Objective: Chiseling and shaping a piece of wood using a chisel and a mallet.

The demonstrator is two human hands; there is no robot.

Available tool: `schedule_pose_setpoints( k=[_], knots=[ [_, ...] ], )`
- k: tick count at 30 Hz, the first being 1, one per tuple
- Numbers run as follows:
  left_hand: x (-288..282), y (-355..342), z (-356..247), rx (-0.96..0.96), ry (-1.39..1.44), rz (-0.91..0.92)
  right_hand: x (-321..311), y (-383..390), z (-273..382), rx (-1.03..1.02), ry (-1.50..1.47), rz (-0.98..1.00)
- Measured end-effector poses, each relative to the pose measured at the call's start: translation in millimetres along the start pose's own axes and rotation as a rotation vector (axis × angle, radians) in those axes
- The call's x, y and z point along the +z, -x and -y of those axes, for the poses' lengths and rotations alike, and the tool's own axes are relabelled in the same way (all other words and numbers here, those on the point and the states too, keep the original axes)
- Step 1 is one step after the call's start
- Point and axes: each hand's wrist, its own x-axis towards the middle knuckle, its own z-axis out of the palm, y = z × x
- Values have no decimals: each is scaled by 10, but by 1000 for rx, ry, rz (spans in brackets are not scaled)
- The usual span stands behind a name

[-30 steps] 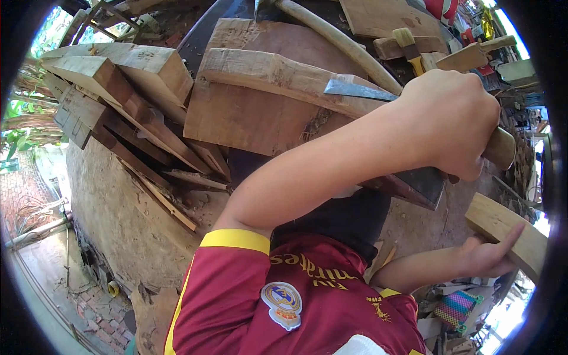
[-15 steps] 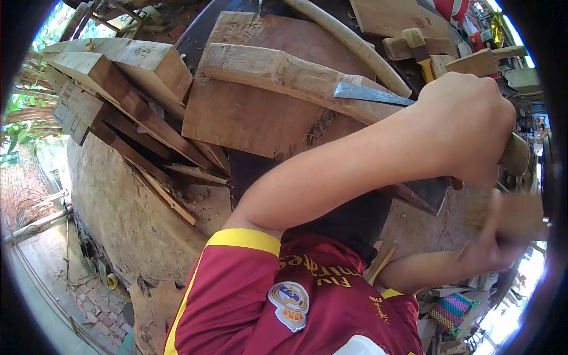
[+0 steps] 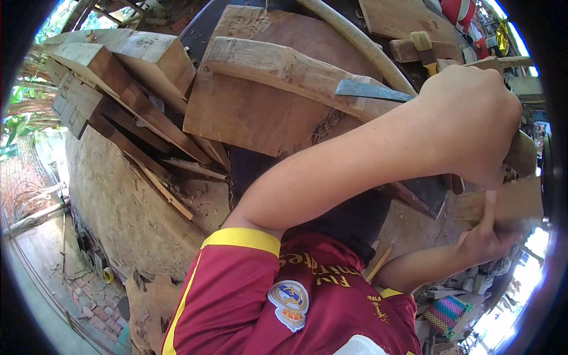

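My left arm reaches across to the right, and my left hand is closed round a chisel. Its flat metal blade lies over a long shaped piece of wood, while the wooden handle shows beyond my fist. That wood rests on a broad brown board. Lower right, my right hand grips a wooden mallet, one finger stretched along it. The mallet's block is slightly blurred, close below the chisel handle. Whether the two touch, I cannot tell.
Thick timber blocks stand at the left. A pale curved pole and a brush lie at the back. A dark metal blade sits under my left forearm. A woven colourful bag is at the lower right.
The mallet in my right hand has moved slightly up, toward the chisel handle, and looks less blurred. My left hand and the chisel have barely shifted; the whole view has tilted a little.
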Motion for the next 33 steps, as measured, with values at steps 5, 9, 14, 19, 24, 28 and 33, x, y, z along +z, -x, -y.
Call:
schedule_pose_setpoints(
  k=[5, 9, 14, 19, 24, 28, 33],
  knots=[
    [-5, -17, 5, 17, 39, -18, -72, -139, 56, 112, -176, -170],
    [-35, -40, 4, -41, 38, 1, 17, -177, 173, 110, -166, -310],
    [-63, -32, -4, -52, 34, -7, 29, -296, 151, -78, 18, -5],
    [-41, -62, 32, -49, 25, 24, 3, -342, 107, -39, 140, 186],
    [18, -30, 48, -57, 14, 4, 32, -209, -2, -122, 137, 125],
    [38, -9, 40, -44, 5, 11, 20, -171, -101, -67, 179, 169],
    [119, -5, 40, -19, -27, 40, 130, -13, -80, 155, -61, 15]
  ],
)
